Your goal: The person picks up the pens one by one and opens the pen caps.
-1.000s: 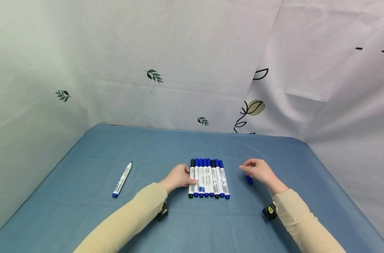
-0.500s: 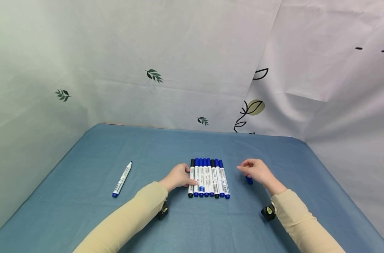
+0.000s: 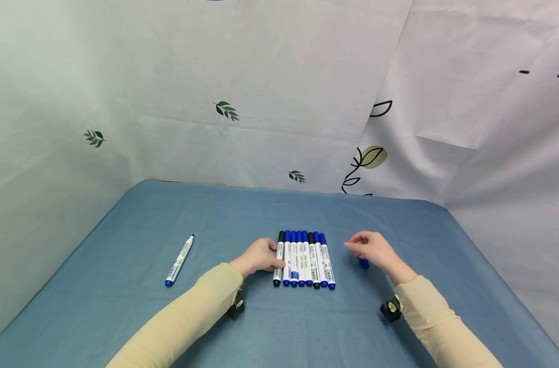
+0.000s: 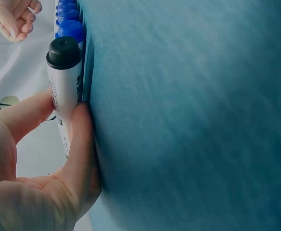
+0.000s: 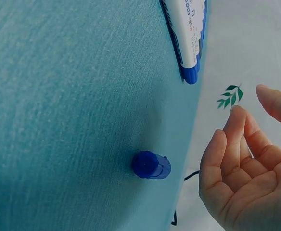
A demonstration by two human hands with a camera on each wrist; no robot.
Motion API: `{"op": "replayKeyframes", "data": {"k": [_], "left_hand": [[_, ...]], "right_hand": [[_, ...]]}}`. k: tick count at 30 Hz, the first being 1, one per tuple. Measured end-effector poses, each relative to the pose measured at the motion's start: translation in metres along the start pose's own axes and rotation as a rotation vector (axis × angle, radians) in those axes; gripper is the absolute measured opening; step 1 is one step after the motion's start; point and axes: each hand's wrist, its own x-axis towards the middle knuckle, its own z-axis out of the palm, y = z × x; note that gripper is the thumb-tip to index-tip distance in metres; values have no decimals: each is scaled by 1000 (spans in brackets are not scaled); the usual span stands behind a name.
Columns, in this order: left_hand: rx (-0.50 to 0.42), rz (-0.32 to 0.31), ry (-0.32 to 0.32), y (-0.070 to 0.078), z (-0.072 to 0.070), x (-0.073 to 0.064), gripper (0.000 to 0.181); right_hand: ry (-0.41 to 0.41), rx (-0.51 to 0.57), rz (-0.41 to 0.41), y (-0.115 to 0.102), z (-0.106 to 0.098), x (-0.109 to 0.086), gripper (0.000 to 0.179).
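Note:
My left hand (image 3: 257,255) pinches a black-capped whiteboard marker (image 4: 63,82) between thumb and fingers. That marker lies at the left end of a row of markers (image 3: 306,260), side by side, mostly blue-capped with one other black one. My right hand (image 3: 373,249) hovers to the right of the row with bent fingers and nothing in its grasp; thumb and fingertips are apart in the right wrist view. Below it on the cloth is a loose blue marker cap (image 5: 150,164), partly hidden by the hand in the head view. An uncapped blue marker (image 3: 179,260) lies alone at the left, its tip pointing away.
A blue cloth (image 3: 302,327) covers the table. White fabric (image 3: 261,66) with leaf prints hangs behind and along both sides. Small black wrist cameras (image 3: 390,309) sit under the sleeves.
My right hand has shifted slightly left, then stayed almost still. The near end of the black marker under my left hand has swung a little left. The head view has shifted slightly.

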Motion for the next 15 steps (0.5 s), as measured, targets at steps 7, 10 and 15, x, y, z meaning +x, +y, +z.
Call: {"op": "replayKeyframes", "data": {"k": [7, 10, 15], "left_hand": [[-44, -11, 0, 0, -1, 3, 42], [-37, -23, 18, -1, -2, 4, 37], [-17, -20, 38, -5, -7, 5, 25]], "right_hand": [[-2, -1, -1, -1, 1, 0, 25], [-4, -1, 3, -2, 2, 0, 24], [-9, 2, 7, -2, 2, -1, 25]]}}
